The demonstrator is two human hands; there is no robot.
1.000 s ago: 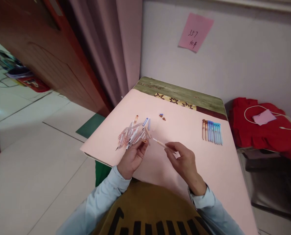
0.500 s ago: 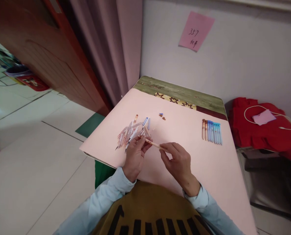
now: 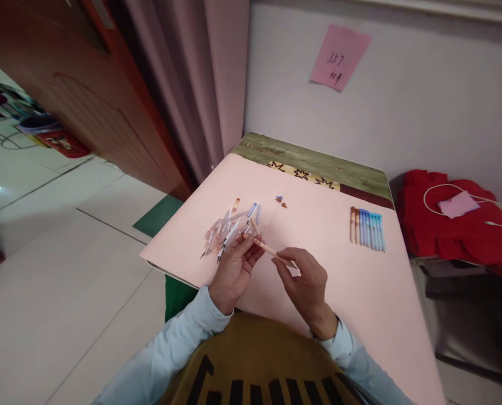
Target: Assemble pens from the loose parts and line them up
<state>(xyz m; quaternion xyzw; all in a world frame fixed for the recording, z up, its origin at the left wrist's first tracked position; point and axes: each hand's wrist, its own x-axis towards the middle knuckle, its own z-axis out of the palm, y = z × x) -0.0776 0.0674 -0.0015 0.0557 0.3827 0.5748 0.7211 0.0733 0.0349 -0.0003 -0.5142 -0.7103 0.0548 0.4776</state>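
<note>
My left hand (image 3: 235,269) and my right hand (image 3: 304,279) both pinch one thin pale pen (image 3: 268,248), held slanted just above the pink table mat (image 3: 301,264). The left fingers close on its upper left end, the right fingers on its lower right end. Just beyond the left hand lies a loose pile of pen parts (image 3: 229,228), clear, pink and blue. A neat row of finished pens (image 3: 367,227), two brown and several blue, lies at the mat's right side.
Two small caps (image 3: 280,201) sit near the mat's middle. The green wooden table top (image 3: 313,160) shows behind the mat. A pink note (image 3: 339,55) hangs on the wall. Red cloth with a white cord (image 3: 457,219) lies to the right. Curtain and wooden door stand left.
A second ago the hands were apart, the right holding the pen and the left a small orange piece. They have come together, and both now grip the pen.
</note>
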